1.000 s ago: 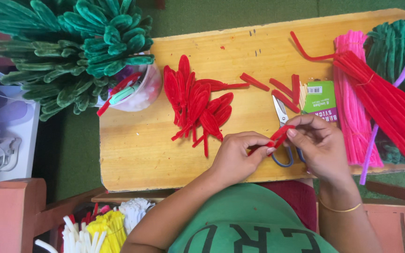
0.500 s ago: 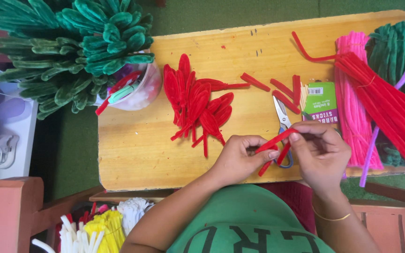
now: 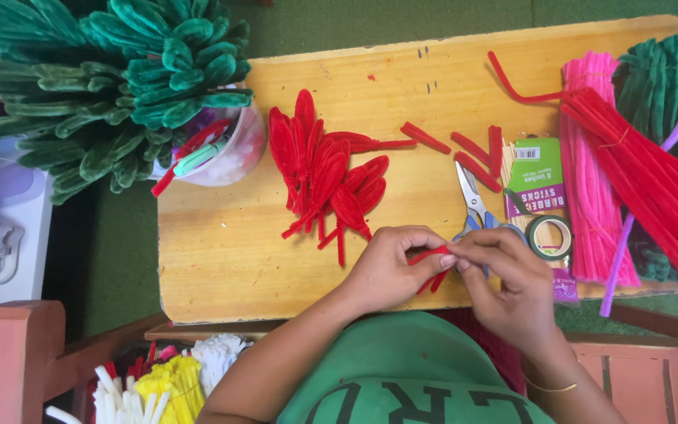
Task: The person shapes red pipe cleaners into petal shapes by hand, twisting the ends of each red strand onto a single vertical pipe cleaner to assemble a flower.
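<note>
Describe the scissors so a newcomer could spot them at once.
Start at the wooden board on the green mat. Right of the pile of red folded petals, just above the person's right hand, lie the scissors. They are the only shiny metal thing there, blades pointing away, blue handles partly hidden by fingers.

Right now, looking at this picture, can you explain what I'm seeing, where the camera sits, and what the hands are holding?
There is no machine here. The camera sits on a person's head and looks straight down at their own two bare hands over a wooden board. The left hand and right hand meet on a short red pipe cleaner piece, pinching it between the fingertips. On the board lie a pile of folded red petal shapes, scissors, a roll of green tape and bundles of pink pipe cleaners and red pipe cleaners. At upper left stands a cluster of green pipe cleaner leaves.
</note>
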